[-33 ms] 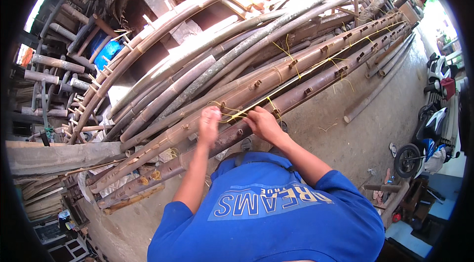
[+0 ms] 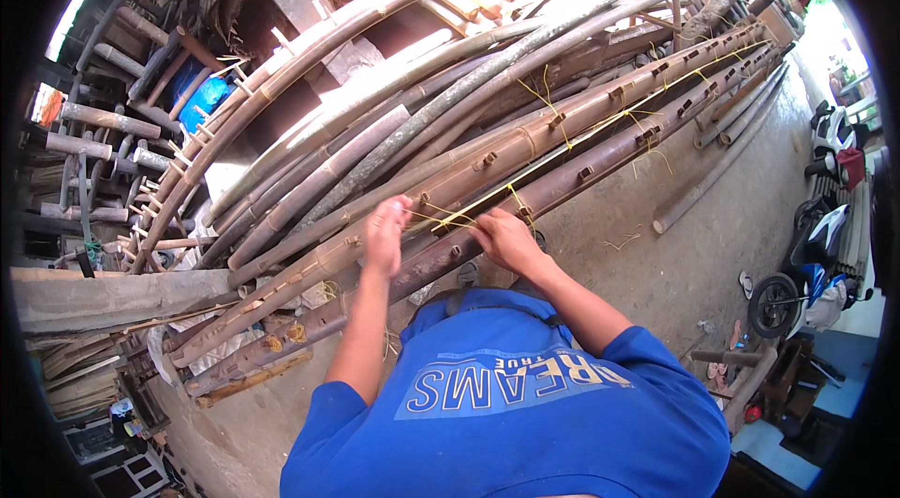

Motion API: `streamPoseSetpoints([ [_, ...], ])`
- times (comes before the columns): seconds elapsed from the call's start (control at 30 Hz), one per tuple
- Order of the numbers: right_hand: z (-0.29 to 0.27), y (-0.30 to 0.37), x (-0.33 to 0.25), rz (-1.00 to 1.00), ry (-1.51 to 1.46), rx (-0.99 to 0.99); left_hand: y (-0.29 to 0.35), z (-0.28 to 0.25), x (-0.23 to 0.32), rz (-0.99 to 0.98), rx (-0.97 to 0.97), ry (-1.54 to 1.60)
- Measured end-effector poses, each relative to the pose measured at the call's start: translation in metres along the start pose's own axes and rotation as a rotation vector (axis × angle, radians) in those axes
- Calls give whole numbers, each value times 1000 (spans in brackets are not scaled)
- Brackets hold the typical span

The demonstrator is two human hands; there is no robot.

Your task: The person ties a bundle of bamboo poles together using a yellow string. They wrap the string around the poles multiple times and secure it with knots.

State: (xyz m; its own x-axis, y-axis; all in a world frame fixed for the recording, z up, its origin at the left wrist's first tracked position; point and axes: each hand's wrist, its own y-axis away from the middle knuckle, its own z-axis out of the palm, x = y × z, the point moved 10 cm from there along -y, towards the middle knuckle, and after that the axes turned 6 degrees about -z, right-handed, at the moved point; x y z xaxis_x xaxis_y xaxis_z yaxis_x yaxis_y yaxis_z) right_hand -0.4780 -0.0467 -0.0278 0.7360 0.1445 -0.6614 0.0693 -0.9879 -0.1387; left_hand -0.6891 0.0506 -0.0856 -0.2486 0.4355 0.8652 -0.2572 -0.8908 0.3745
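Thin yellow twine (image 2: 433, 210) runs between my two hands, over the gap between two long brown bamboo poles. My left hand (image 2: 382, 237), fingers pinched on one end, is above the farther pole (image 2: 450, 187). At the nearer pole (image 2: 572, 181), my right hand (image 2: 506, 240) is closed on the twine, its fingertips partly hidden. Short dark pegs or stubs stick out along both poles. A slim pale strip (image 2: 525, 168) lies lengthwise between them, with yellow ties at several places.
Several bamboo poles (image 2: 361, 165) are piled beyond, under a curved pole with pale pegs (image 2: 309, 43). Cut bamboo (image 2: 111, 118) and a blue bag (image 2: 202, 102) are at the left. Loose poles (image 2: 712, 174) lie on the concrete floor at the right, near a motorbike (image 2: 792, 296).
My left hand has shifted slightly left and its fingers are less blurred. The twine between my hands looks more stretched out. My right hand has hardly moved.
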Motion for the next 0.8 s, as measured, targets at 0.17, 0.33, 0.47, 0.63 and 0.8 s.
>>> streamPoseSetpoints([
  [0.17, -8, 35, -15, -170, -270, 119, -25, 16, 57, -114, -198, 433],
  [0.33, -10, 3, -27, -194, -432, -149, -89, -5, 59, -14, 49, 9],
  [0.47, 14, 23, 4, -167, -200, -229, -112, -49, 47, 235, 260, -425],
  [0.63, -33, -3, -27, 25, -480, -315, -56, 64, 52, 66, -336, -525],
  [0.8, -125, -72, -42, -31, -1432, 296, 46, 146, 66, -88, -795, -456],
])
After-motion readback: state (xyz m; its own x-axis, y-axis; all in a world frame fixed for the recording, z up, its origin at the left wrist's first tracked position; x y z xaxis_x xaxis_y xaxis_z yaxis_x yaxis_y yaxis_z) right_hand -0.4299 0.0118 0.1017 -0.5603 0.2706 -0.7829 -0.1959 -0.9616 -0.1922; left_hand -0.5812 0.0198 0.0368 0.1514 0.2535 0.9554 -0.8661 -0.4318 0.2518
